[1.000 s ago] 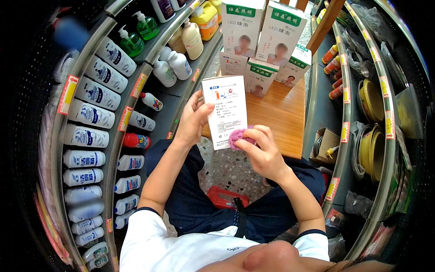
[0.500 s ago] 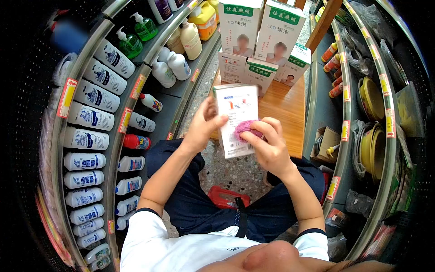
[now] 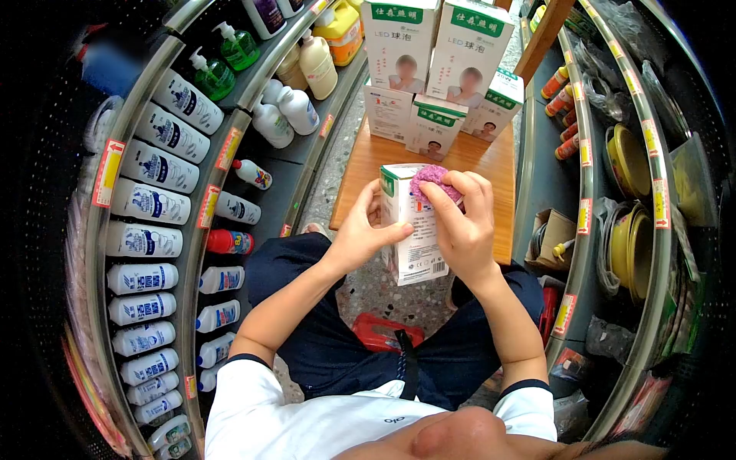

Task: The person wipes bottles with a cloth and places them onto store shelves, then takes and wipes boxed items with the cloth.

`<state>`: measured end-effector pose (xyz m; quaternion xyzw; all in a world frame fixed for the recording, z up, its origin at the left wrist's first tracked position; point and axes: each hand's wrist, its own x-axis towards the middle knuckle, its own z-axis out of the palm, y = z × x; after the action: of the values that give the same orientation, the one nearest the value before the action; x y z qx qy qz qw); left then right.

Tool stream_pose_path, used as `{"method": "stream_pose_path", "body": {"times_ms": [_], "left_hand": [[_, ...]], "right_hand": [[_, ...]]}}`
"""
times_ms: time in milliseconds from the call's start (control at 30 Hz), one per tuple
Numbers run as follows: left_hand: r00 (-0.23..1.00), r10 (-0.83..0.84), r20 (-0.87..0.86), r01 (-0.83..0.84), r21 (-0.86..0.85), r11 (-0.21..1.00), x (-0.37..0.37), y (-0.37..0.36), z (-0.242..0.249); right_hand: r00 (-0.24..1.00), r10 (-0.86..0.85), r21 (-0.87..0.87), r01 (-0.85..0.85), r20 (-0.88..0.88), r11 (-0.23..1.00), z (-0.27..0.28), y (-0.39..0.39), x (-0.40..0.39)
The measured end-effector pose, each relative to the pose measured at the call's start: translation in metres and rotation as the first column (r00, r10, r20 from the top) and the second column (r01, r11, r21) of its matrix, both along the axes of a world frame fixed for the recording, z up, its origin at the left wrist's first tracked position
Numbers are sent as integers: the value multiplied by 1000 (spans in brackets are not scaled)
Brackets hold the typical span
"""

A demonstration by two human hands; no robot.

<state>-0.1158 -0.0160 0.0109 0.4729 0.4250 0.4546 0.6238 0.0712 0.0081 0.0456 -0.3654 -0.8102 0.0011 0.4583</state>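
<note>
Between my hands is a white and green LED bulb box (image 3: 414, 241), held upright and slightly turned, with a printed side and barcode facing me. My left hand (image 3: 366, 234) grips its left side, thumb across the front edge and fingers behind. In my right hand (image 3: 466, 218) is a bunched pink cloth (image 3: 434, 184), pressed against the upper right of the box's printed side. Beyond them, several similar bulb boxes (image 3: 435, 126) stand stacked on a wooden stool or small table (image 3: 491, 203).
Shelves on the left hold rows of white bottles (image 3: 149, 240), green pump bottles (image 3: 212, 77) and a yellow jug (image 3: 339, 31). On the right-hand shelves are orange-capped cans (image 3: 558, 100), yellow coils (image 3: 630, 249) and a cardboard box (image 3: 553, 234). Something red (image 3: 383, 331) lies below my lap.
The box has come lower and turned, so its green edge now shows on the left. My right hand has moved the pink cloth up from the lower part to near the top.
</note>
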Motion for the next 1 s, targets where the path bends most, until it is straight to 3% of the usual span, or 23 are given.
{"method": "stream_pose_path", "body": {"times_ms": [300,533,633,1000], "left_hand": [[997,29,-72,-25,59,998,-2,3,-2],[997,75,-7,-75,-78,994,-12,8,-16],[976,129,173,-103,-155,983,-13,11,-28],[972,201,125,-158,-291,944,-16,16,-29]], "right_hand": [[997,78,2,-78,8,997,0,-3,-8],[984,173,-108,-168,33,980,-19,-2,-11],[979,199,-143,-193,33,971,-20,-3,-11],[942,297,-201,-264,155,943,-29,-16,-14]]}}
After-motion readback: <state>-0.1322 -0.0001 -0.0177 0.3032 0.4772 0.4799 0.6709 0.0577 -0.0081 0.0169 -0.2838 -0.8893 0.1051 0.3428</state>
